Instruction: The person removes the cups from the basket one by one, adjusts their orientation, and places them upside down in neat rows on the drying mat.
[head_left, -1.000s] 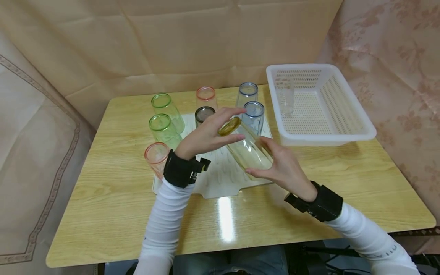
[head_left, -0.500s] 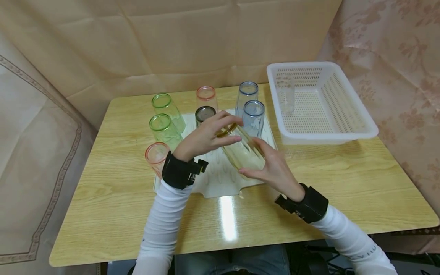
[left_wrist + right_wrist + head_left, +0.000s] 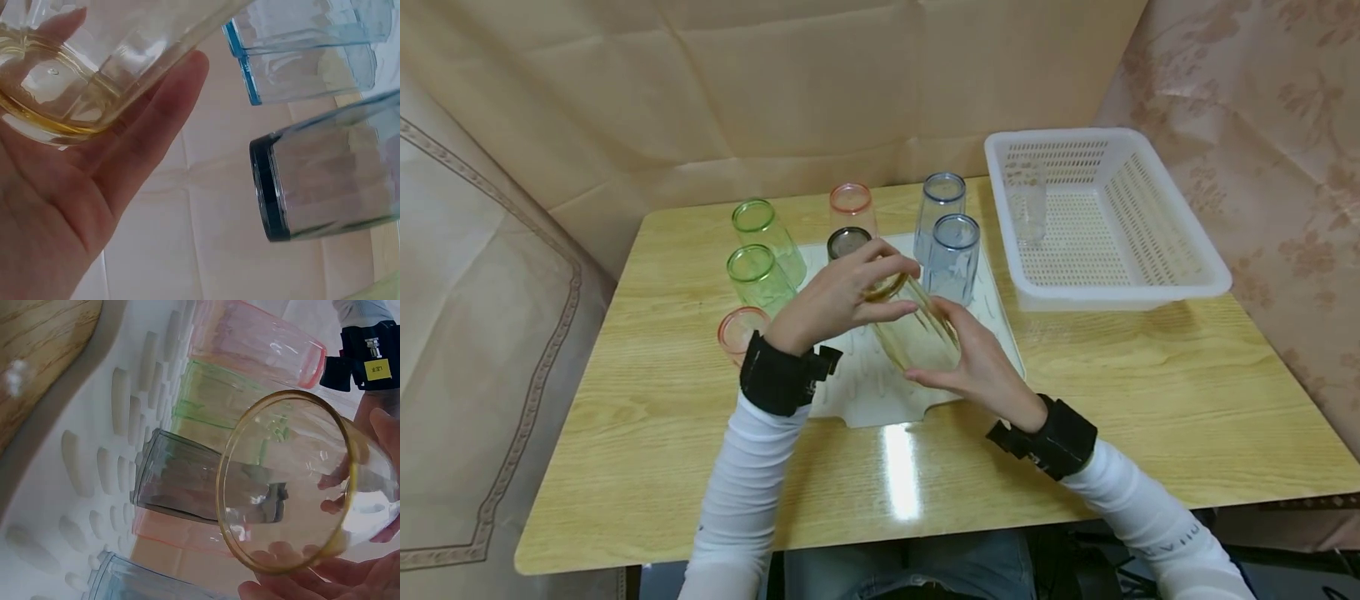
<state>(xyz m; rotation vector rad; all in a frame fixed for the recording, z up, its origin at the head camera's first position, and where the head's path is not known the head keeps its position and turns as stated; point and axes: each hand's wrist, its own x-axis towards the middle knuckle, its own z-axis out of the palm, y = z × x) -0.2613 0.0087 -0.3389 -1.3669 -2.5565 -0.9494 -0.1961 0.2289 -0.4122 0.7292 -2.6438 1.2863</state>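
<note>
A yellow-tinted glass (image 3: 921, 337) is held tilted above a white slotted drainer tray (image 3: 880, 404). My left hand (image 3: 838, 300) grips it around its thick base, seen close up in the left wrist view. My right hand (image 3: 973, 358) holds the side nearer the mouth, thumb and fingers on opposite sides. In the right wrist view the glass's yellow rim (image 3: 353, 456) faces the camera, its mouth pointing toward the tray. Just behind the hands a grey glass (image 3: 847, 242) stands upside down, partly hidden by my left hand.
Upside down around the tray stand green glasses (image 3: 763, 279), red glasses (image 3: 852, 204) and blue glasses (image 3: 953, 262). My left wrist partly covers the front red glass (image 3: 739, 329). A white basket (image 3: 1120, 296) at the right holds a clear glass (image 3: 1028, 204).
Both hands have shifted left with the yellow glass, the right hand more than the left. Both keep their hold, and the other glasses stand as before.
</note>
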